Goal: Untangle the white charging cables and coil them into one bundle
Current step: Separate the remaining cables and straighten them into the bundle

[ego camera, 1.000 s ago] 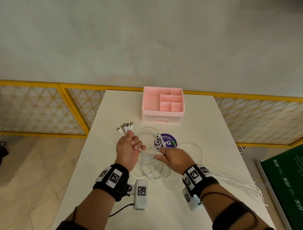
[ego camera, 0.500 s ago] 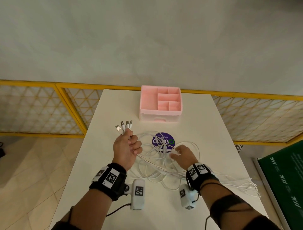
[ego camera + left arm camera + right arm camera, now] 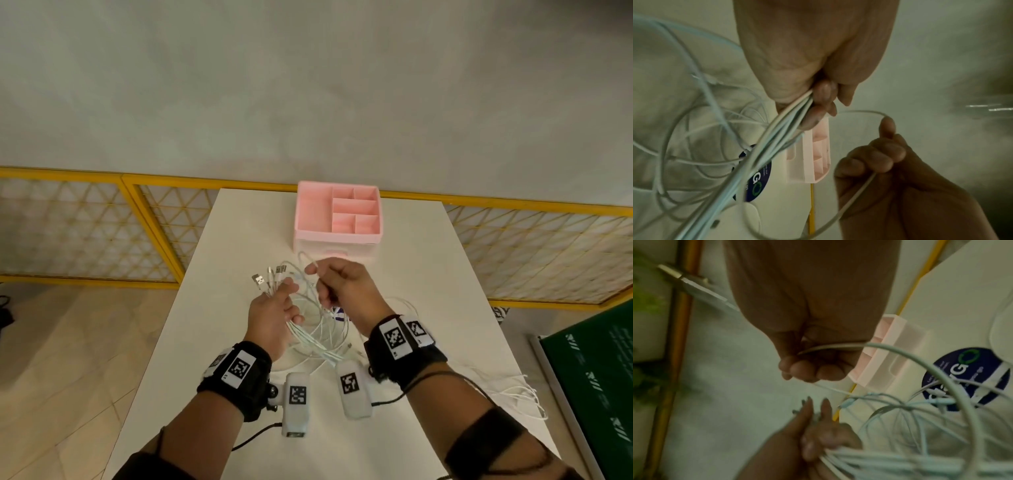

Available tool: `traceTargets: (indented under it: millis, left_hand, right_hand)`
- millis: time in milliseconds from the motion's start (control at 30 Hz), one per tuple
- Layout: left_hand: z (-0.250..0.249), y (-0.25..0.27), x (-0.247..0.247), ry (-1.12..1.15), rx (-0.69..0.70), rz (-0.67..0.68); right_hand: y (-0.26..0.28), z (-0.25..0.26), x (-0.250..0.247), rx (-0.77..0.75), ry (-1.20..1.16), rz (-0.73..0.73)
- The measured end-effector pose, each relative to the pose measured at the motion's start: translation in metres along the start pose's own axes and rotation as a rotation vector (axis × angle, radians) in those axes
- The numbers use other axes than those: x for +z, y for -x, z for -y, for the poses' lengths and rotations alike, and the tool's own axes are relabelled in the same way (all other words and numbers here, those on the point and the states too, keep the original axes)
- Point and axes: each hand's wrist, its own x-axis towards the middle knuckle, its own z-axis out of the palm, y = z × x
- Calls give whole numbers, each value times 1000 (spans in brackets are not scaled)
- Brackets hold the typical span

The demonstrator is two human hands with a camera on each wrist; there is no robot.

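Several white charging cables (image 3: 318,329) hang in loose loops above the white table (image 3: 428,274). My left hand (image 3: 274,308) grips them in a bunch (image 3: 781,129) just below their USB plugs (image 3: 270,277), which fan out above the fist. My right hand (image 3: 339,284) is raised beside it, close in front of the pink box, fingers curled round a loop of cable (image 3: 859,112) that arches over to the left hand. In the right wrist view the strand (image 3: 834,346) crosses the curled fingers. More cable tails (image 3: 513,394) trail off the table's right edge.
A pink compartment organizer (image 3: 337,219) stands at the far middle of the table. A round dark blue sticker (image 3: 966,378) lies under the cable loops. Yellow-framed lattice fencing (image 3: 102,226) runs behind the table, and a green board (image 3: 596,383) stands to the right.
My right hand rose from the table near the sticker and moved forward-left, lifting a loop of cable up beside the left hand. The left hand kept its grip on the plug ends.
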Motion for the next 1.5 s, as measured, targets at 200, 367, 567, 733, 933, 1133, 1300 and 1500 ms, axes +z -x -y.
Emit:
traceTargets:
  millis: [200,367,567,733,933,1133,1300,1500]
  left_hand:
    - [-8,-2,0,-50,4,69]
    - [-12,5,2,-109,24,110]
    - [-11,6,7,-231,93,115]
    - [-7,3,2,-263,83,71]
    - [1,6,-1,-339,55,163]
    - [7,14,0,-397,11,259]
    - [7,14,-7,-417,-6,263]
    - [26,10,-43,-399,-80,146]
  right_hand:
    - [19,-36,8,72,124,147]
    - [18,-51,-2,105,171,80]
    - [14,-58,-3,76,125,28]
    - [16,-63,-2,77,109,109]
    - [-4,-55,-5,290,-65,17]
    - [-47,0,-15,309,-429,-252]
    - [-65,25,-19,287,-438,-301]
    - [-66,51,-40,91,-482,-222]
